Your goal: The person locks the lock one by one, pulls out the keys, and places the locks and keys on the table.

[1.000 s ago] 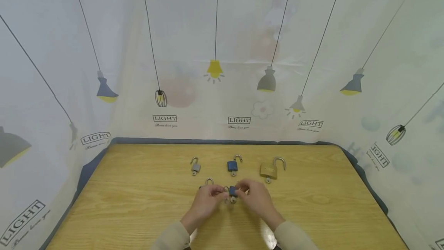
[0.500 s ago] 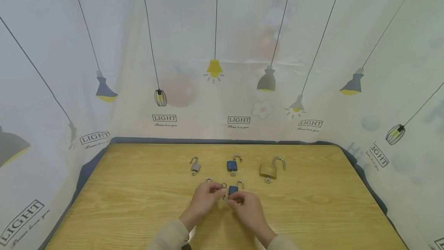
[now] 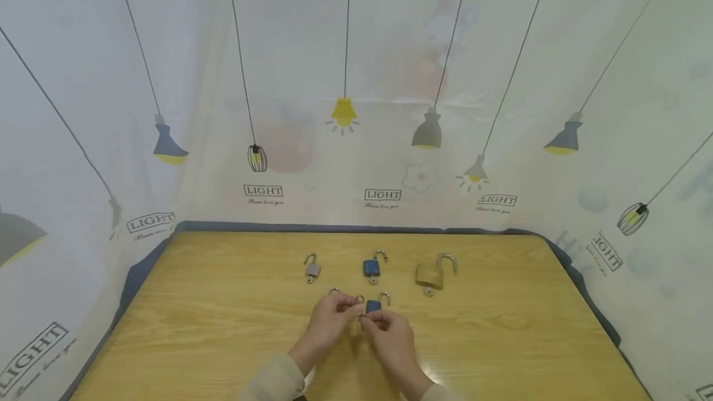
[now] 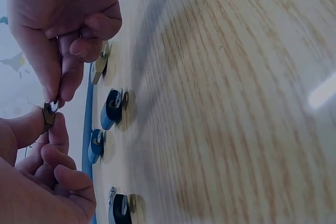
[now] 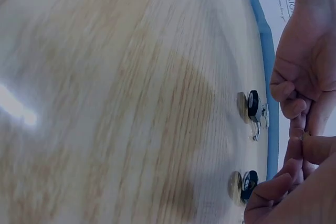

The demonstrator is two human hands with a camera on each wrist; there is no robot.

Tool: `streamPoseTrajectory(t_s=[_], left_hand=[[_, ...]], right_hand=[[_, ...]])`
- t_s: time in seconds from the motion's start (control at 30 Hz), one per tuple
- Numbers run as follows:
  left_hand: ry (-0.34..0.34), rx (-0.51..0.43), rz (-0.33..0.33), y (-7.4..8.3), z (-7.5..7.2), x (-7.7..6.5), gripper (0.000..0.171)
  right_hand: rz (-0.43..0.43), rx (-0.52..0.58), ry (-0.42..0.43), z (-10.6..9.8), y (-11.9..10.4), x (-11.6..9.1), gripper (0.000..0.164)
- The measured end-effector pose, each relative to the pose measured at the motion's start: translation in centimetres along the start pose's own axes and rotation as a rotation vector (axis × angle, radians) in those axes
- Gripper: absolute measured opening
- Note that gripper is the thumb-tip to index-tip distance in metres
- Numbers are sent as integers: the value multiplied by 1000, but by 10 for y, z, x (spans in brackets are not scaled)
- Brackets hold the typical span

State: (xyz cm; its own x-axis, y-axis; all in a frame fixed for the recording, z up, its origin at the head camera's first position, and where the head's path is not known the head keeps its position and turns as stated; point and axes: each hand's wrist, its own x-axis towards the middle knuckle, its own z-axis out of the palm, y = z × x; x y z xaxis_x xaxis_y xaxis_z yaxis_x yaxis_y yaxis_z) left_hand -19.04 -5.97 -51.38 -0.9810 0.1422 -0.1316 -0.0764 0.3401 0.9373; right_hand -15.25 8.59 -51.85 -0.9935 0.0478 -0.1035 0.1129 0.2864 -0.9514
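My left hand (image 3: 332, 320) pinches a small brass-coloured padlock (image 4: 49, 115) between thumb and forefinger, held above the table. Its shackle sticks up past the fingertips in the head view. With thumb and forefinger, my right hand (image 3: 392, 336) pinches a small silvery key (image 4: 54, 105) at the padlock's lower end. Fingers hide most of both. Just behind the right fingers stands a blue padlock (image 3: 374, 306) with its shackle raised. A black padlock (image 4: 121, 211) is near the left hand, mostly hidden by it in the head view.
Along the back of the wooden table (image 3: 223, 327) lie a small silver padlock (image 3: 313, 271), a blue padlock (image 3: 371, 267) and a large brass padlock (image 3: 430, 276). Their shackles are open and keys are in them. A lamp-patterned sheet (image 3: 312, 203) surrounds the table.
My right hand has moved left and toward me, from beside the front blue padlock to the key at the small padlock. The blue padlock's shackle has come into view. My left hand has barely moved.
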Motion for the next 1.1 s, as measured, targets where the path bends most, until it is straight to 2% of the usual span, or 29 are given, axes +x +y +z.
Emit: streamPoseTrajectory(t_s=[0.13, 0.47, 0.73, 1.1], left_hand=[[0, -8, -16, 1, -1, -2, 23], [-3, -20, -6, -1, 0, 0, 24], [-22, -40, -17, -3, 1, 1, 23], [-14, -5, -50, -4, 4, 1, 21]], right_hand=[[48, 31, 15, 5, 2, 0, 20], [77, 56, 84, 10, 5, 3, 17], [96, 77, 78, 9, 4, 0, 18], [100, 51, 60, 7, 3, 0, 15]])
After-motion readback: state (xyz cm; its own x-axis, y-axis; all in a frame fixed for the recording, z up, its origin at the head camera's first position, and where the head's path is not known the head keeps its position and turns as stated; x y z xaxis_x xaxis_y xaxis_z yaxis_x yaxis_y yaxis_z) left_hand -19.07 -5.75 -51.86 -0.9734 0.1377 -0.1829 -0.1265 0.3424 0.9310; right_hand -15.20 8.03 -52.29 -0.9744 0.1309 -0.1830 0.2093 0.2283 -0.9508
